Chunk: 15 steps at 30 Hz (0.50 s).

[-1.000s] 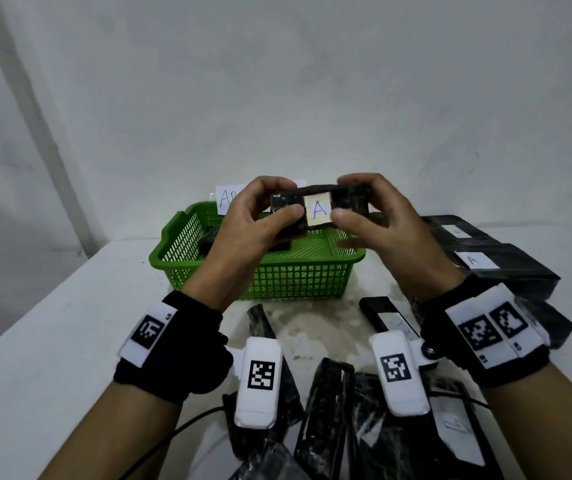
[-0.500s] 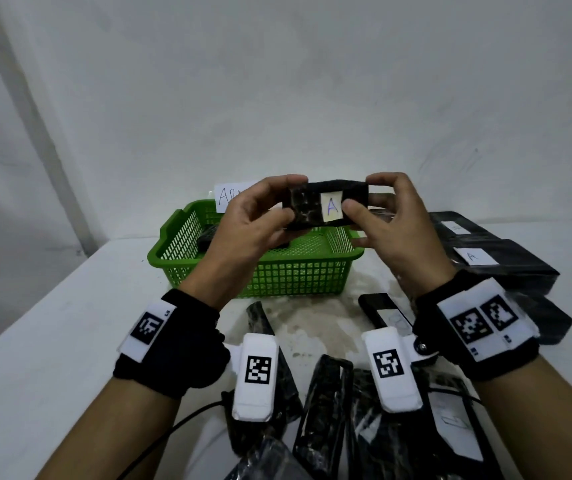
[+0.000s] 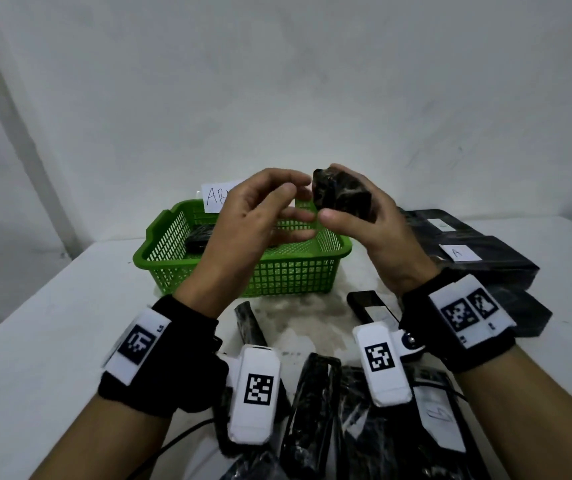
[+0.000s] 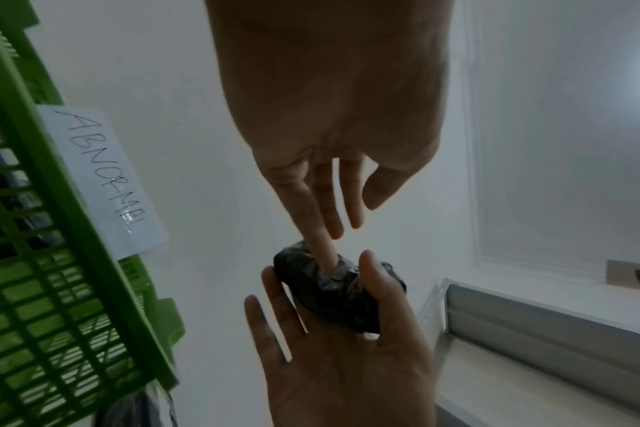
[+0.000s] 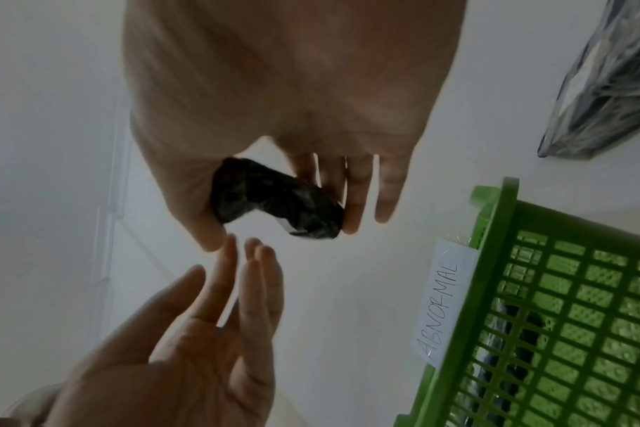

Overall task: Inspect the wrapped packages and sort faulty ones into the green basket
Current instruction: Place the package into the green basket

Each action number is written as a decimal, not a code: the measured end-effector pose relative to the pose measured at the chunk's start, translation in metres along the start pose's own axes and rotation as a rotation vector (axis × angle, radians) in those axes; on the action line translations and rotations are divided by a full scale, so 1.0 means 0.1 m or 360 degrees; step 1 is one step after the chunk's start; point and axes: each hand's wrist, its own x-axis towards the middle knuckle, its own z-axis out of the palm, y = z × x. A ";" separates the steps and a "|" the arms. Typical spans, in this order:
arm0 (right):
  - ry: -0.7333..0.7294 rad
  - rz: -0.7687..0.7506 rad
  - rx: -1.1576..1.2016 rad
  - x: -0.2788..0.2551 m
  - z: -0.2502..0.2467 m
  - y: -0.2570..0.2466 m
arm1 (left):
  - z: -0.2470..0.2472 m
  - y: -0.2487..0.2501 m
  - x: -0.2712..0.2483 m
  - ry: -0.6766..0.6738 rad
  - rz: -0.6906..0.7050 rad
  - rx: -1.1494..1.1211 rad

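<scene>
A small package (image 3: 346,195) wrapped in black film is up above the green basket (image 3: 295,275), turned end-on, and its label is hidden. My right hand (image 3: 338,206) grips it between thumb and fingers, as the right wrist view shows for the package (image 5: 274,202). My left hand (image 3: 277,209) is open beside it with relaxed fingers. In the left wrist view one left finger (image 4: 322,245) touches the top of the package (image 4: 333,294). The basket (image 4: 37,289) carries a paper tag reading ABNORMAL (image 4: 103,179) and holds one black package (image 3: 199,239).
Larger black packages (image 3: 478,258) with white labels lie at the right of the white table. Several more wrapped packages (image 3: 312,410) lie close to me under my wrists, and a slim one (image 3: 371,306) lies in front of the basket. A white wall stands just behind the basket.
The package was held lengthwise by both hands with its A label facing me. Now it is turned end-on in my right hand alone; my left hand has let go and opened.
</scene>
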 end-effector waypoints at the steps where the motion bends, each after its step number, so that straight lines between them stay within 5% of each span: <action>1: 0.0022 -0.0035 -0.0066 -0.01 0.01 0.01 | -0.02 -0.01 0.01 0.0027 -0.0090 0.0020; 6: -0.0071 -0.0105 -0.0289 -0.02 0.04 0.05 | -0.08 -0.11 0.02 -0.0199 -0.0583 0.0014; 12: -0.0405 -0.0010 -0.0396 -0.01 0.01 0.05 | -0.11 -0.18 0.03 -0.0153 -0.0581 -0.0131; 15: -0.0295 0.0039 -0.0175 0.01 0.00 0.01 | -0.15 -0.20 0.04 -0.0097 -0.0515 -0.0052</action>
